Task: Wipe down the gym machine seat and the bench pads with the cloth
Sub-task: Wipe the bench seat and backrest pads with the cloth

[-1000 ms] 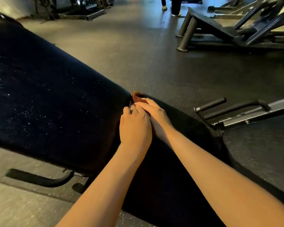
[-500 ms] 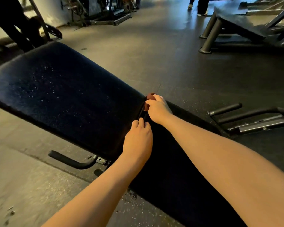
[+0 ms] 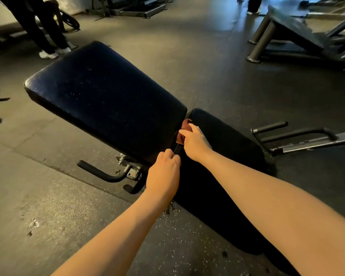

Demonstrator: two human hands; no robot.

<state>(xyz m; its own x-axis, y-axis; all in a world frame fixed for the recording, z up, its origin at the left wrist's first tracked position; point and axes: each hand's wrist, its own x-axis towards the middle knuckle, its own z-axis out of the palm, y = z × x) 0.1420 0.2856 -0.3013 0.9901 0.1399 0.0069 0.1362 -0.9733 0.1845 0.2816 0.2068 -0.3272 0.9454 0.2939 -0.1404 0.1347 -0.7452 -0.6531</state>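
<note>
A black back pad (image 3: 106, 96) with pale specks stretches to the upper left. The black seat pad (image 3: 223, 156) adjoins it at a narrow gap. A small reddish-brown cloth (image 3: 184, 129) sits bunched in that gap. My right hand (image 3: 194, 141) grips the cloth, its fingers pressed into the gap. My left hand (image 3: 163, 172) lies just below it at the near end of the gap, its fingers curled at the pad edge; what they hold is hidden.
The bench's black adjustment handle (image 3: 100, 173) sticks out below the pads. A frame with foam grips (image 3: 293, 136) lies to the right. Another bench (image 3: 299, 32) stands at the back right. A person's legs (image 3: 40, 30) stand at the upper left, another's at the top.
The view has pulled back, showing the whole back pad. My left hand has slid down the gap, away from my right hand. The right hand stays on the cloth.
</note>
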